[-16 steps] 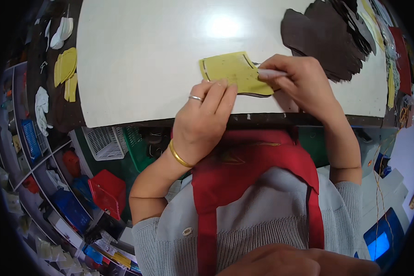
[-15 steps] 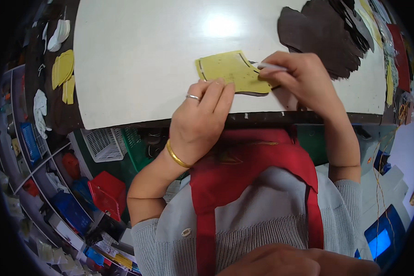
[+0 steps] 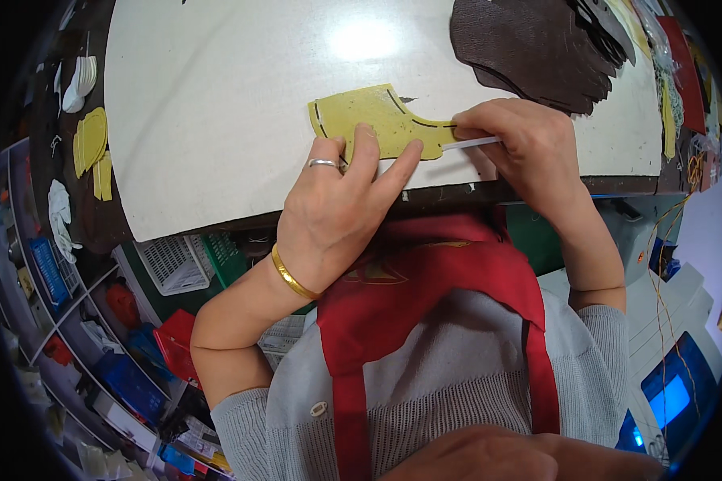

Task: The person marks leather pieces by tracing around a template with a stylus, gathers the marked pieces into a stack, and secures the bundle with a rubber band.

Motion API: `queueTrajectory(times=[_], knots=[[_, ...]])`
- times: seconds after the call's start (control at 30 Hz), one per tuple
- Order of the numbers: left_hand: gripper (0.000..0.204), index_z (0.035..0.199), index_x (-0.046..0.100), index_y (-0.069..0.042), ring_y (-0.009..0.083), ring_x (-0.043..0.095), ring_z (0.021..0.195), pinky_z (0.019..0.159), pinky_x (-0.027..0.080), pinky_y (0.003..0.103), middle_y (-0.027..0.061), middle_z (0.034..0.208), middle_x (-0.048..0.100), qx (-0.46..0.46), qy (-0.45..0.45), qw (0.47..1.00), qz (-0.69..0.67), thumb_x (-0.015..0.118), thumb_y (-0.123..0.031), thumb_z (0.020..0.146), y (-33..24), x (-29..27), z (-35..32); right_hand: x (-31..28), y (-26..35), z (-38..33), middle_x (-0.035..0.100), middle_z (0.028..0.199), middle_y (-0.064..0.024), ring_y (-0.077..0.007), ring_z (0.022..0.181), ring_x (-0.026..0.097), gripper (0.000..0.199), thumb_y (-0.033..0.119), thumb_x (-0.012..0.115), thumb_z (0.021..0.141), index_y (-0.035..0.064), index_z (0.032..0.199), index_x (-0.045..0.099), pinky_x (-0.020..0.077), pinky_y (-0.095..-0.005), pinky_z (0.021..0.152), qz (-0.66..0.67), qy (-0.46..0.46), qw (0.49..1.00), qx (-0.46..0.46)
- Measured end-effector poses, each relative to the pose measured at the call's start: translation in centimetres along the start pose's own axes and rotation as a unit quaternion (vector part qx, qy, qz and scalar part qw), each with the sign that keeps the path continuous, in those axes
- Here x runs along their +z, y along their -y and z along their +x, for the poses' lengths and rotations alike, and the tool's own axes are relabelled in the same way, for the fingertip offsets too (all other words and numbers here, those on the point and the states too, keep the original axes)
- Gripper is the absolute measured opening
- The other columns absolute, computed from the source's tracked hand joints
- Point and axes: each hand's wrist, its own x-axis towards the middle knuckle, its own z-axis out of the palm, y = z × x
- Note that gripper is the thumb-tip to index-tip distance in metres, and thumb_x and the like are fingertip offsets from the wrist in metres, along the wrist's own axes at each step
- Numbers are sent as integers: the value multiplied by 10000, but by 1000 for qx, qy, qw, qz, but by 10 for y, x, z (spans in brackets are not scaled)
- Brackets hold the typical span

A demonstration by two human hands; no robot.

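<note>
A yellow pattern template (image 3: 357, 112) with black slots along its edges lies flat near the table's front edge. My left hand (image 3: 337, 188), wearing a ring and a gold bangle, presses on its lower edge with spread fingers. In my right hand (image 3: 529, 140) a thin white pen (image 3: 472, 143) is pinched, its tip at the template's lower right corner. The fingers of that hand also touch the template's narrow right end, part of which they cover. What lies beneath the template is hidden.
A stack of dark brown leather pieces (image 3: 529, 52) sits at the back right of the white tabletop (image 3: 217, 104). Yellow pieces (image 3: 91, 143) and a white glove (image 3: 59, 215) lie at the left. A white basket (image 3: 172, 264) stands below the front edge.
The pen tip has shifted from the template's upper curved edge to its lower right corner. My left fingers have spread wider. The dark piece showing below the template's edge is no longer visible.
</note>
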Motion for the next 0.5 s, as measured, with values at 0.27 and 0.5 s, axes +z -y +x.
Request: queueTrajectory(times=[0.27,0.5], knots=[[403,1215,686,-3,294,639,953,813,573,368,164,1102,645,34,-40,998,-17,626,-96,828,-20,6,2,-18,9,43,716,916,-54,-287,827,671,121,189,638,927,101,962,714,536,-389,710,29,-84,996,-30],[306,1099,670,-25,341,668,1009,873,573,395,200,1134,651,26,-60,998,14,572,-219,882,-30,13,-12,26,49,87,663,675,-138,-362,680,677,245,302,583,971,84,965,695,521,-440,618,164,173,965,-109]])
